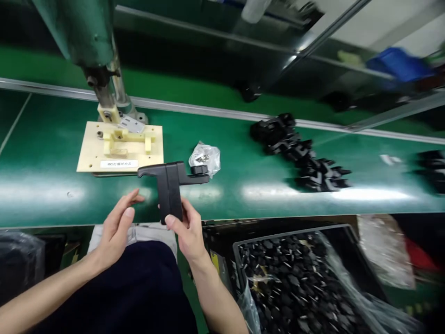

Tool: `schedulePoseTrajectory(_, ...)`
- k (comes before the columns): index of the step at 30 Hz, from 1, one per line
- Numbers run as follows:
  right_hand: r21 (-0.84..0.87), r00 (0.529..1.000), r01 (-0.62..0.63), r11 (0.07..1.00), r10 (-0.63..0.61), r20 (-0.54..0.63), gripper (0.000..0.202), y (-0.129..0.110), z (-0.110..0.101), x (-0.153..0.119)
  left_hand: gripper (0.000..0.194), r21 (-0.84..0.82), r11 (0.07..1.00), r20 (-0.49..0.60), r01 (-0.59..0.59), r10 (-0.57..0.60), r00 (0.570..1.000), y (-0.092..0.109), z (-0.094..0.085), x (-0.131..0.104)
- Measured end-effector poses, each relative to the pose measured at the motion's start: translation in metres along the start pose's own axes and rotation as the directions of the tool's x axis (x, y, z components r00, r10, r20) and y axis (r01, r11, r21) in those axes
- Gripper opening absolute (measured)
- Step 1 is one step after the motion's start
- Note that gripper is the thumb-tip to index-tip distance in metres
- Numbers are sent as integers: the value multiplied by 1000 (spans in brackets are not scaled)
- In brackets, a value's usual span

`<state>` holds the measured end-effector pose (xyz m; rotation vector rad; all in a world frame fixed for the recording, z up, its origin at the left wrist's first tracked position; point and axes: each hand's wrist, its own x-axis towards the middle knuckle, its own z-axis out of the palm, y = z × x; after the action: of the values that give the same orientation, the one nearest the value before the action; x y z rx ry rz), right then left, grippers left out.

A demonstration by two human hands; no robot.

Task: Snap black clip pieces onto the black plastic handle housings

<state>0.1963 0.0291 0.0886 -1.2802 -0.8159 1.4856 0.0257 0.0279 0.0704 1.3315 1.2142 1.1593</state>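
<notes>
My right hand (pixel 187 229) grips the lower block of a black plastic part (pixel 169 190). This part has a curved arm pointing left and a longer arm with a small knob pointing right. To its left, my left hand (pixel 120 220) is apart from the part, fingers stretched out and holding nothing. Beyond the hands stands a cream fixture plate (pixel 85 153) with raised blocks and a white label. Above that plate hangs the ram of a green press (pixel 79 32). A clear plastic bag (pixel 210 155) of small metal pieces lies just behind the black part.
A pile of black plastic parts (pixel 299 153) lies on the green bench (pixel 229 195) to the right, with more at the far right edge. Below the bench, a black tray (pixel 239 250) holds many small black pieces. A blue item (pixel 399 62) sits on the upper shelf.
</notes>
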Motion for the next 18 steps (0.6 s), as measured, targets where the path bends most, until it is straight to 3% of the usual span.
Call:
schedulePoseTrajectory(5,-102,981,39,994,-57,-183,42,-41,-37,44,25,363,907,32,-214,217,976,-34,-47,8)
schedulePoseTrajectory(8,-111,975,0,994,-24,-220,36,-59,-49,70,23,538,763,36,-357,403,914,-58,-66,12)
schedulePoseTrajectory(11,-104,977,-27,994,4,-214,33,-74,-57,100,26,593,639,90,-490,553,829,-71,-68,16)
schedulePoseTrajectory(18,-42,979,-102,994,93,-180,25,-122,-59,194,38,618,516,194,-594,631,751,-84,-59,20)
